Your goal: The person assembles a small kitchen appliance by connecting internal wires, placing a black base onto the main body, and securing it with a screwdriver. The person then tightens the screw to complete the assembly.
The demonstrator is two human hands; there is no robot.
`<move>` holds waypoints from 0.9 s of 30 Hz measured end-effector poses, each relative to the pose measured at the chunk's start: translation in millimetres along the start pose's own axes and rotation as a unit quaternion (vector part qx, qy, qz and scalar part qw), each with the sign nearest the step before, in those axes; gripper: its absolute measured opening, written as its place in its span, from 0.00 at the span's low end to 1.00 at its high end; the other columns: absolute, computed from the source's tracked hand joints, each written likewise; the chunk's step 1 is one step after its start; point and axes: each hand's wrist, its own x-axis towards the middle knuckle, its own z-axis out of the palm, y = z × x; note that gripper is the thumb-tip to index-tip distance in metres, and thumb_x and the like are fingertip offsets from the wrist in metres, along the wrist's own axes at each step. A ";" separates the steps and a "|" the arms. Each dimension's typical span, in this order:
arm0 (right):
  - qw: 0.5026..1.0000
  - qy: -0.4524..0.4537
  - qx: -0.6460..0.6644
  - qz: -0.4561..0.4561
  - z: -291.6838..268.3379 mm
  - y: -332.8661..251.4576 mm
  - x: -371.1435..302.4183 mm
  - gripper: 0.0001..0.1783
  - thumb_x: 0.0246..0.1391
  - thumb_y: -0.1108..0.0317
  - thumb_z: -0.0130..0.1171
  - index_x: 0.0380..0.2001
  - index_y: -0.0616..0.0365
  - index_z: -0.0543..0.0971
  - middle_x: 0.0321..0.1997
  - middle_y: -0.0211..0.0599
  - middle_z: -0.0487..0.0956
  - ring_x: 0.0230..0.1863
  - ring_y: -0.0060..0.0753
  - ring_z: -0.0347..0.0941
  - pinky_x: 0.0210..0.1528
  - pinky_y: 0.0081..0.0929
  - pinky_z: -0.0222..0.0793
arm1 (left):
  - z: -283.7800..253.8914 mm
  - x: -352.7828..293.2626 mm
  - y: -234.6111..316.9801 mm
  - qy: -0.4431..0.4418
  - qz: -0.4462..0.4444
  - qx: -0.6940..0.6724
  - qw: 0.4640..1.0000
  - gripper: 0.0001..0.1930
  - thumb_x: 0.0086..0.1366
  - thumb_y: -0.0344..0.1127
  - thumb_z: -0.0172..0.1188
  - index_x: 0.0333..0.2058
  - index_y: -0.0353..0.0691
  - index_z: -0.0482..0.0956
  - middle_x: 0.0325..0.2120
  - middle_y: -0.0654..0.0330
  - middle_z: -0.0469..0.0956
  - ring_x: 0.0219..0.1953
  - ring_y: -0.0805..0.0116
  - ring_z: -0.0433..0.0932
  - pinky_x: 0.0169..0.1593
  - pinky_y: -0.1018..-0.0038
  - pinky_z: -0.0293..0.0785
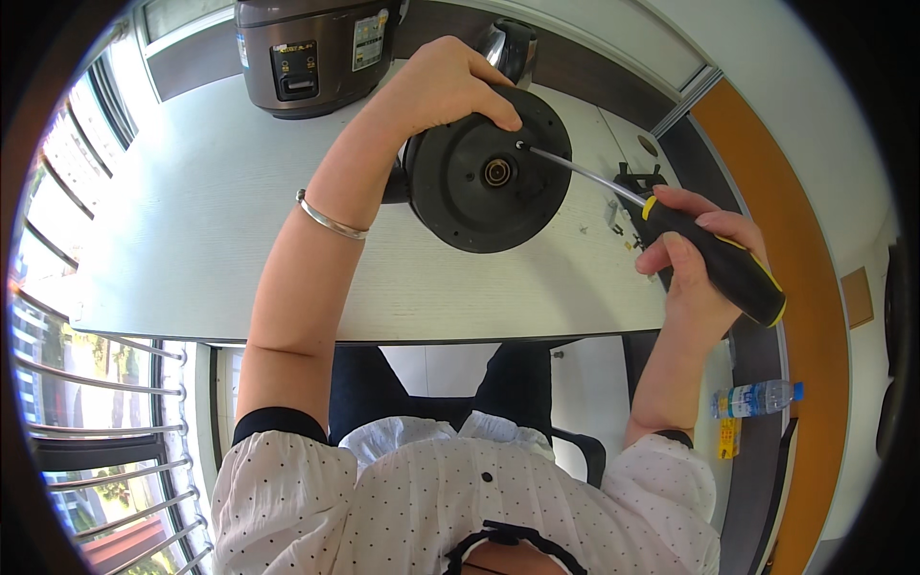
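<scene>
My left hand [455, 86] is closed over the upper rim of a round black kettle base [460, 206], its thumb lying on the underside. The underside faces me, with a ringed connector at its centre and small screw holes around it. A dark part juts out at its left, and the rest of the body is hidden behind it. In my right hand [704, 259] is a screwdriver [719, 259] with a black and yellow handle. Its long metal shaft slants to the upper left, and the tip meets a small screw spot near my left thumb.
A brown rice cooker [316, 57] stands at the back left of the white table [192, 230]. Behind the base is a shiny metal and black vessel [511, 48]. Small loose parts [621, 225] and a black piece [640, 180] lie at the right. A water bottle [757, 399] is lower right.
</scene>
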 end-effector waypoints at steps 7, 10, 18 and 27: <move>0.997 0.012 0.003 0.082 11.9 -18.6 -9.3 0.18 0.42 0.84 0.62 0.38 0.62 0.71 0.48 0.63 0.75 0.31 0.41 0.81 0.33 0.29 0.80 | 1.1 -0.4 -2.1 0.004 -0.003 0.009 1.000 0.24 0.38 0.34 0.70 0.38 0.32 0.84 0.28 0.53 0.83 0.29 0.68 0.80 0.41 0.79 0.74; 0.994 -0.015 0.019 0.109 10.8 -26.0 -11.9 0.17 0.45 0.84 0.62 0.39 0.62 0.71 0.51 0.63 0.73 0.38 0.43 0.81 0.40 0.29 0.80 | 1.4 0.2 -0.5 -0.002 -0.001 0.013 1.000 0.24 0.38 0.34 0.70 0.38 0.32 0.84 0.28 0.53 0.83 0.29 0.68 0.80 0.41 0.79 0.74; 0.988 -0.003 -0.157 0.003 23.1 -23.4 -23.7 0.19 0.44 0.83 0.66 0.37 0.60 0.68 0.49 0.57 0.76 0.45 0.42 0.79 0.46 0.30 0.77 | 1.7 -0.4 0.7 0.003 0.002 0.029 1.000 0.24 0.38 0.35 0.70 0.38 0.32 0.84 0.28 0.53 0.82 0.29 0.66 0.80 0.41 0.79 0.75; 0.985 -0.058 -0.161 0.013 21.2 -29.7 -14.6 0.16 0.43 0.83 0.65 0.34 0.58 0.73 0.46 0.51 0.79 0.40 0.31 0.78 0.44 0.21 0.74 | 1.3 -0.1 -0.4 0.000 0.002 0.023 1.000 0.23 0.38 0.35 0.70 0.37 0.32 0.84 0.28 0.53 0.82 0.29 0.67 0.80 0.41 0.78 0.75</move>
